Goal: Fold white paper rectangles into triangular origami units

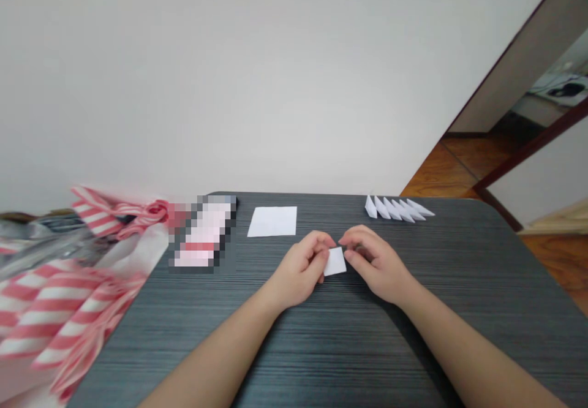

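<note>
Both my hands meet over the middle of the dark grey table (321, 347). Between them is a small white paper piece (335, 261), folded or partly folded. My left hand (301, 270) pinches its left edge with curled fingers. My right hand (374, 261) pinches its right edge from above. A stack of white paper sheets (273, 221) lies flat behind my left hand. A row of several folded white paper triangles (397, 209) sits at the back right of the table.
Red-and-white striped cloth or bags (68, 285) pile up at the table's left edge. A blurred-out pink and white object (202, 233) lies beside the paper stack. A white wall stands behind; wooden floor (463, 163) and a doorway show at right.
</note>
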`<state>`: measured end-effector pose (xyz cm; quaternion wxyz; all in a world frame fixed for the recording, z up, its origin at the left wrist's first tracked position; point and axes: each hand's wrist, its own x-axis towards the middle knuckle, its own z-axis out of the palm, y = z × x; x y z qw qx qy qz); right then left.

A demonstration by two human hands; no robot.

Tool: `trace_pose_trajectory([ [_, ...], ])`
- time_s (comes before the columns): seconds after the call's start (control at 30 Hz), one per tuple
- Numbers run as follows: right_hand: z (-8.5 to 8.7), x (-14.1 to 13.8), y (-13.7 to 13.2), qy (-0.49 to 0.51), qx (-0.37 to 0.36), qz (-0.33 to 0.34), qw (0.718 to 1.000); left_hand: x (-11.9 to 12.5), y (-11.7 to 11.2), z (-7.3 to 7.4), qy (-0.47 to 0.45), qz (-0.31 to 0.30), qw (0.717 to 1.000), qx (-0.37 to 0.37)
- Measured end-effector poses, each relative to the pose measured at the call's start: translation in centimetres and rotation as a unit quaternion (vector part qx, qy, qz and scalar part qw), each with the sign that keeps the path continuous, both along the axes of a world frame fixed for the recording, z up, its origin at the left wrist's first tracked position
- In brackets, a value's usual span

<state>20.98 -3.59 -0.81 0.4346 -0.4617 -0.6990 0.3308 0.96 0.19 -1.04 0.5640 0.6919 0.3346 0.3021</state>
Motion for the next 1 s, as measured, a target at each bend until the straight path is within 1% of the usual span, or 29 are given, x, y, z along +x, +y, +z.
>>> trace_pose_trajectory([
  [0.1,-0.36,-0.15,-0.07,0.026,-0.07,0.025,0.997,0.06,-0.1,0.16,-0.001,-0.009,1.0,0.009],
  [0.17,-0.33,-0.21,-0.13,0.023,-0.086,0.026,0.996,0.15,-0.13,0.23,-0.01,-0.004,1.0,0.004],
  [0.27,-0.01,-0.13,-0.14,0.002,-0.055,0.008,0.998,0.31,-0.09,0.2,-0.03,0.01,0.999,-0.014],
  [0.4,0.25,0.06,-0.05,0.014,-0.009,-0.013,1.0,0.42,0.02,0.1,-0.026,0.014,0.999,-0.031],
  [0.53,0.17,0.08,0.05,-0.023,0.005,0.002,1.0,0.41,0.16,-0.03,-0.002,0.029,0.999,-0.033],
  [0.73,0.18,0.17,0.01,-0.053,0.041,0.01,0.998,0.48,0.33,-0.25,0.001,0.048,0.997,-0.068],
  [0.9,0.18,0.28,-0.02,-0.054,0.051,-0.005,0.997,0.65,0.32,0.12,-0.017,0.043,0.996,-0.076],
  [1.0,0.02,0.33,0.11,-0.053,0.053,0.013,0.997,0.65,0.28,0.41,-0.004,0.037,0.997,-0.067],
])
